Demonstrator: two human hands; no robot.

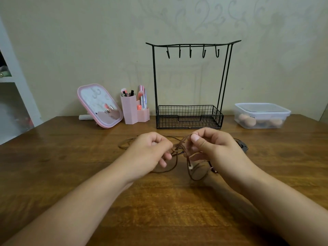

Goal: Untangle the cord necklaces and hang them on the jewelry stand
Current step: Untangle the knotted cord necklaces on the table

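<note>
Brown cord necklaces point(179, 148) lie tangled on the wooden table point(159, 201), just in front of the black wire jewelry stand point(190, 82). My left hand point(150, 148) pinches the cords at the knot from the left. My right hand point(211, 144) pinches a raised loop of cord between thumb and fingers from the right. Loops hang down between my hands, one carrying a small white bead point(190, 167). More cord trails left on the table, and a dark pendant point(242, 145) lies behind my right hand. The stand's several hooks point(190, 53) carry nothing.
A pink mirror point(99, 105) and a pink brush holder point(134, 110) stand left of the stand. A clear lidded box point(260, 115) with round sponges sits at the right. White shelving point(10, 96) borders the table's left end. A wall rises right behind.
</note>
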